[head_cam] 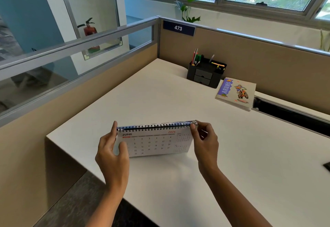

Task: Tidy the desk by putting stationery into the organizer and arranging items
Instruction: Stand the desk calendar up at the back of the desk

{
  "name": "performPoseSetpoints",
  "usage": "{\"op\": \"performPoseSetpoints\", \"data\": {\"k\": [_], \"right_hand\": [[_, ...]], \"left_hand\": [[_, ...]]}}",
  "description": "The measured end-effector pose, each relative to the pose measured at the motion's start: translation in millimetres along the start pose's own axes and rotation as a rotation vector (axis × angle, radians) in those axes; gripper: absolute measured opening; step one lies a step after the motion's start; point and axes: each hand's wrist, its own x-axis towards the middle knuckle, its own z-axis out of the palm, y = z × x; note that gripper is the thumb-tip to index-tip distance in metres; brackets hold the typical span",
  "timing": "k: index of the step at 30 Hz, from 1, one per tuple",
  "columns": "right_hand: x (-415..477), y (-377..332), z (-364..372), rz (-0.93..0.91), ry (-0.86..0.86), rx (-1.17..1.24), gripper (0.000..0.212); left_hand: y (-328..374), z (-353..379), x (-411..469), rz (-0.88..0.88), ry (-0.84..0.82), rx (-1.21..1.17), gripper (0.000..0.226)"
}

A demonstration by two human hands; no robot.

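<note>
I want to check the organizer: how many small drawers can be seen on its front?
2. Both sit on the front of the black organizer at the back of the desk: the upper drawer, and the lower drawer directly under it. Both look closed.

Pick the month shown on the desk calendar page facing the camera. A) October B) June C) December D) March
B: the page of the desk calendar facing the camera reads JUNE at its top left, with 2026 in red toward the right, while the left hand and right hand hold it at either end on the white desk.
</note>
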Motion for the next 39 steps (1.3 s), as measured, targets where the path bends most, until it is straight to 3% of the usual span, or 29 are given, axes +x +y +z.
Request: {"op": "performPoseSetpoints", "data": {"k": [12, 24, 30, 36, 39], "right_hand": [[21, -16, -7, -0.104, 0.020, -0.052, 0.017], [11, -8, -6, -0.123, 0.087, -0.053, 0.020], [-1, 17, -3, -0.065, -0.011, -0.096, 0.034], [-4, 41, -7, 0.062, -0.116, -0.030, 0.040], [7, 52, -17, 0.074, -0.283, -0.080, 0.039]], "left_hand": [[18, 5, 1, 0.102, 0.020, -0.024, 0.051], [2, 13, 2, 0.045, 0.073, -0.052, 0.050], [-12, 19, 7, 0.071, 0.051, -0.034, 0.057], [-44, 26, -6, -0.146, -0.084, -0.125, 0.015], [-58, 23, 1, -0.303, -0.224, -0.176, 0.048]]}}
